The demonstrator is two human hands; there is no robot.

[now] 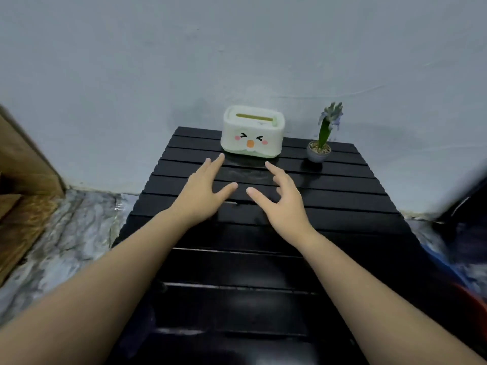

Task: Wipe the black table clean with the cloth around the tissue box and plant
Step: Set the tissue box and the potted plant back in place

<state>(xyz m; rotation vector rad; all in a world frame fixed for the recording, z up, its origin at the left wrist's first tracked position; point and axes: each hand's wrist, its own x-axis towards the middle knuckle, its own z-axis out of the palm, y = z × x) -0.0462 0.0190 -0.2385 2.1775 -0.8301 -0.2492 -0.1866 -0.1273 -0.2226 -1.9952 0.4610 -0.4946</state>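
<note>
Worktop of black slats, set against a pale wall, both hands stretched out above it. Left hand open and empty, fingers straight and spread, longest fingertip just short of the tissue box's near left corner; cannot tell whether the palm touches the slats. Right hand open and empty too, thumb spread wide toward the left thumb, fingers loosely curled, forefinger pointing at the box's near right corner. Bare slats between the two thumbs, with a faint pale smear showing just ahead of the fingertips, directly in front of the box.

Tissue box cream-white with a pale green base, a squinting cartoon face on its near side, a slot in its lid, standing upright near the far edge of the worktop, close to the wall. Small plant to the right of the box, apart from it, in a round grey pot with pebbles on top, green stalk upright, bluish flower head at the tip. Marbled floor left of the worktop, wooden boards leaning further left.
</note>
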